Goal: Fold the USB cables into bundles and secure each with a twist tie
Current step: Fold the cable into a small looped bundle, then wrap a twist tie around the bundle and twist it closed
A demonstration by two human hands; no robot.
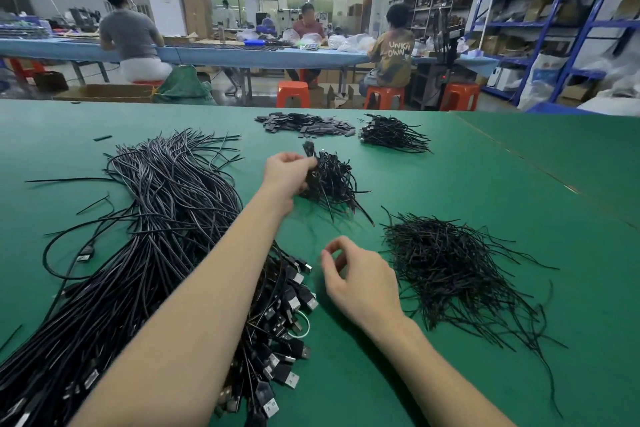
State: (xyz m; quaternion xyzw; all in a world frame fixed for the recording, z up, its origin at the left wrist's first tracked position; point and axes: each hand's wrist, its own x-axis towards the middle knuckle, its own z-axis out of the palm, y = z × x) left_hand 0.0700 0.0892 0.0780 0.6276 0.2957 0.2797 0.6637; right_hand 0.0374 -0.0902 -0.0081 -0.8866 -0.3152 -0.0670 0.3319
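I note the left hand [286, 174] gripping a folded cable bundle [329, 180] at mid-table; the right hand [360, 282] hovers loosely curled, holding nothing. Loose USB cables [166, 218] lie left on the green table [519, 184], twist ties [450, 267] right.

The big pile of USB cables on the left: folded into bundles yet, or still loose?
Still loose. The USB cables lie spread full length across the green table, plugs near the left forearm, with no folds or ties visible on them.
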